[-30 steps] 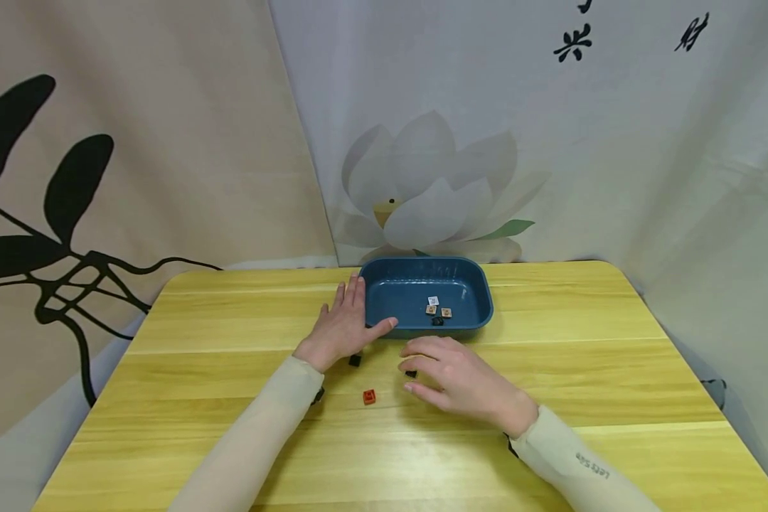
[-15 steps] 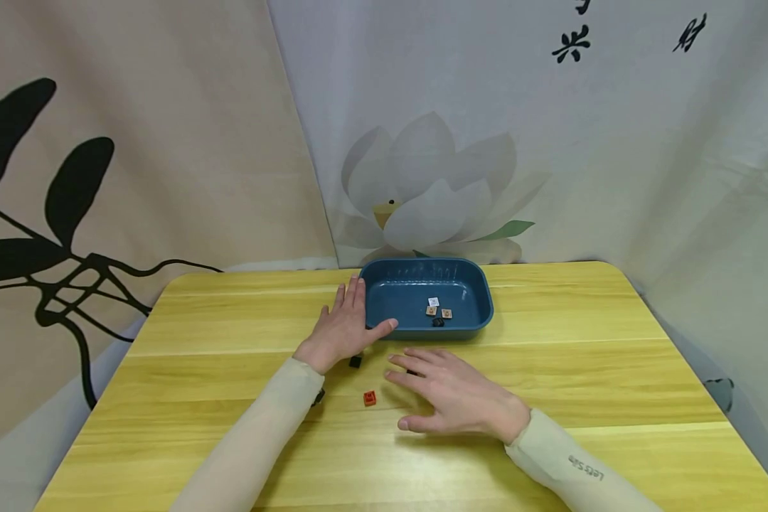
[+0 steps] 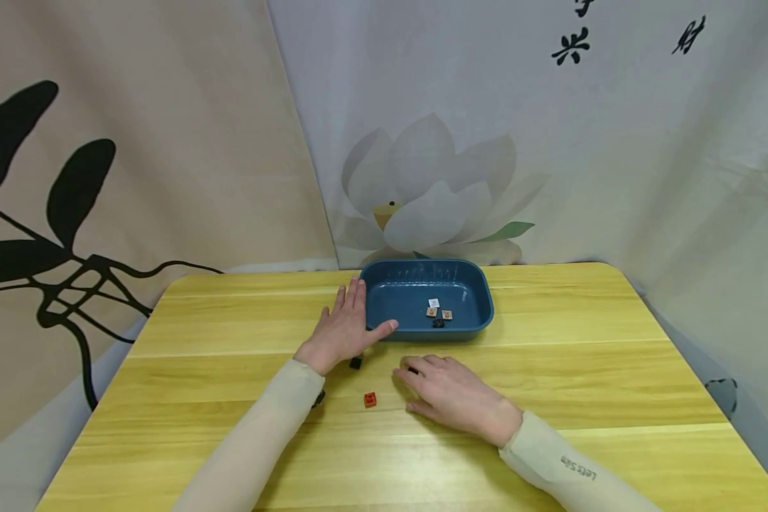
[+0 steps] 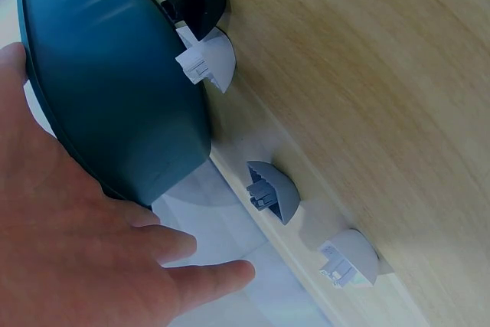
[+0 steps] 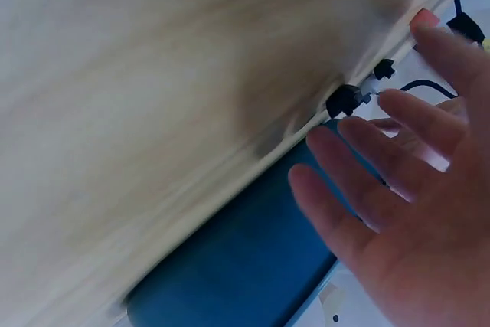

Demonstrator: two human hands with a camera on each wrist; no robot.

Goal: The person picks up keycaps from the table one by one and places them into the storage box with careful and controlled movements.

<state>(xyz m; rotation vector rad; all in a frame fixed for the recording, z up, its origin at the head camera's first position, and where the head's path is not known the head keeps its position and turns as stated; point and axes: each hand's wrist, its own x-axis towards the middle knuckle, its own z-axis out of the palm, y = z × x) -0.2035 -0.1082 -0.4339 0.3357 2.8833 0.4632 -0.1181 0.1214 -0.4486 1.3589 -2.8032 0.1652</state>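
Blue and oblong, a tray [image 3: 393, 291] is touched by the splay-fingered left hand [image 3: 341, 331]; a small black piece [image 3: 413, 370], seemingly reached for by the loose-fingered right hand [image 3: 456, 396], needs pinching.

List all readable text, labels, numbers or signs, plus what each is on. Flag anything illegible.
"Let'sSim": on the right sleeve, upside down in the head view; exact spelling and spacing uncertain.
"兴": on the cloth backdrop.
"财": farther right on the same cloth.
Character above "兴": cut off by the frame, unreadable.
Marks on the white piece and two tan pieces in the tray: too small to read.
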